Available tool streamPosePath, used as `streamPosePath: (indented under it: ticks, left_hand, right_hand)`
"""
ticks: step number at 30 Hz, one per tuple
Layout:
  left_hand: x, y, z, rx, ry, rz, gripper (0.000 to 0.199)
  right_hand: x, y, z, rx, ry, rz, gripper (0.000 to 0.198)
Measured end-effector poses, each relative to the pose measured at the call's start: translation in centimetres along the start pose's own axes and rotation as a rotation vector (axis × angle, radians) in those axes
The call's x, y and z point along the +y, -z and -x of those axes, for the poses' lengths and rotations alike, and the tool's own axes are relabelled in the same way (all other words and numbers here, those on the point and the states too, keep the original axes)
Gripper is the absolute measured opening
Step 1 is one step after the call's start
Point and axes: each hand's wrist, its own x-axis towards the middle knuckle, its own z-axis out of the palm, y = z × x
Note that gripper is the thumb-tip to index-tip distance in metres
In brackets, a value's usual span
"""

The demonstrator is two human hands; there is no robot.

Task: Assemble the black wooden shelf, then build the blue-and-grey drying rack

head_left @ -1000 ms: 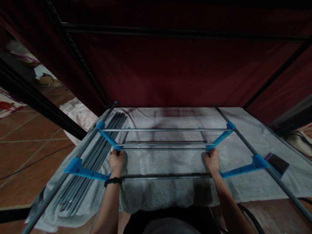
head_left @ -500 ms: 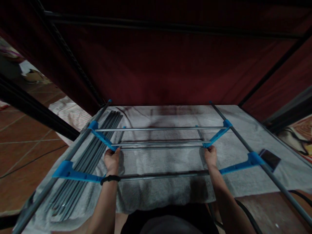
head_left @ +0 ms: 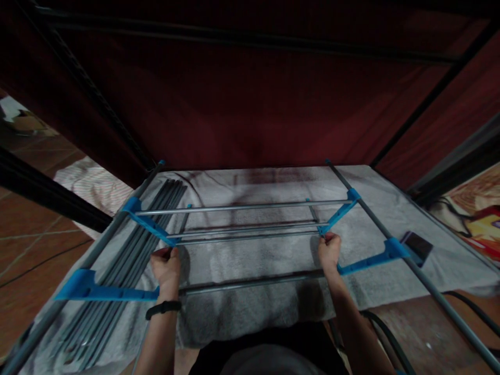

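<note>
A rack of grey metal tubes with blue plastic brackets stands in front of me. My left hand (head_left: 166, 268), wearing a dark wristband, is closed just below the inner end of the far left bracket (head_left: 152, 227). Whatever its curled fingers hold is hidden. At the other side, my right hand (head_left: 329, 252) pinches the lower end of the far right bracket (head_left: 340, 214). Thin crossbars (head_left: 242, 207) run between these two brackets. Nearer to me, a lower bar (head_left: 250, 284) spans between the near left bracket (head_left: 109, 291) and the near right bracket (head_left: 373, 260).
Several loose grey tubes (head_left: 128, 268) lie on the pale cloth (head_left: 250, 323) at left. A dark phone-like object (head_left: 417, 247) rests beside the right side tube (head_left: 437, 297). A dark red fabric wall (head_left: 250, 114) with black frame bars closes off the back.
The view has shifted, so the rack appears farther left. My left hand has drawn slightly down from the bracket end. My right hand stays at its bracket.
</note>
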Motion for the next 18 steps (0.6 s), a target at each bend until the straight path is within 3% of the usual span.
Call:
streamPosePath:
  ticks: [4, 8, 12, 18]
  left_hand:
    - [0.8, 0.8, 1.9, -0.048, -0.143, -0.078, 0.022]
    - [2.2, 0.7, 2.7, -0.16, -0.428, -0.198, 0.033]
    - [2.7, -0.2, 2.1, -0.3, -0.659, -0.451, 0.039]
    - [3.1, -1.9, 1.6, -0.369, -0.769, -0.605, 0.038]
  right_hand:
    - [-1.2, 0.5, 0.8, -0.15, 0.101, 0.114, 0.036]
    - [-2.7, 0.7, 1.0, -0.304, 0.208, 0.463, 0.048]
    - [-3.6, 0.7, 0.7, -0.329, 0.233, 0.599, 0.043]
    - [-3.6, 0.3, 0.6, -0.305, 0.207, 0.594, 0.037]
